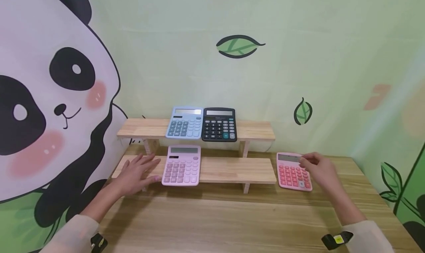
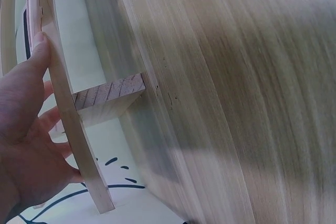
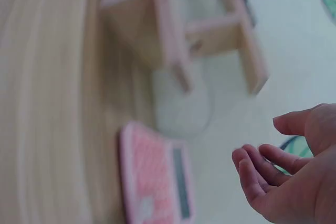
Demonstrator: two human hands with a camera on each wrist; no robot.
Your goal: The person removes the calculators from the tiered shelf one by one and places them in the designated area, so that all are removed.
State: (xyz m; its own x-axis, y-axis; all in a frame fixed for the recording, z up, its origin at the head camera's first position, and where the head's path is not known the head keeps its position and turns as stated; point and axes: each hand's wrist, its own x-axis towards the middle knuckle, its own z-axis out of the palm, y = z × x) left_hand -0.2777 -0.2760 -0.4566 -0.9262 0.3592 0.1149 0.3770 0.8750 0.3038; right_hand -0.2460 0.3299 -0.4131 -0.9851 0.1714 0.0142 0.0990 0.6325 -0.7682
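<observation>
Nearest: pale sleeves (image 1: 76, 232), dark wrist straps (image 1: 337, 240). Then table (image 1: 212, 219), streaky wood grain, flat.

Next out, left hand (image 1: 139, 173) on left end of lower shelf (image 1: 235, 170): fingers wide, nearly straight, holding nothing; thumb at lower left edge of lilac calculator (image 1: 181, 166), contact unclear. Right hand (image 1: 317, 168) over upper right corner of coral calculator (image 1: 293, 173): fingers loosely bent, narrow gap to thumb, gripping nothing, apart from it in right wrist view.

Coral calculator on table, just beside lower shelf's right end. Rounded slab, grey display, small raised keys, plastic by the look.

Step, as judged: right hand poised at coral calculator, left hand bracing shelf. Next move probably calls for a thumb-and-finger pinch on calculator's edge, shelf steady.

Lilac calculator on lower shelf, bottom edge slightly past board front. Behind, upper shelf (image 1: 255, 130): pale bare wood, square-cut supports; on it, blue calculator (image 1: 184, 123) and black calculator (image 1: 219, 124), side by side. Farthest: green backdrop (image 1: 182, 68), faintly creased, printed leaves and panda.
</observation>
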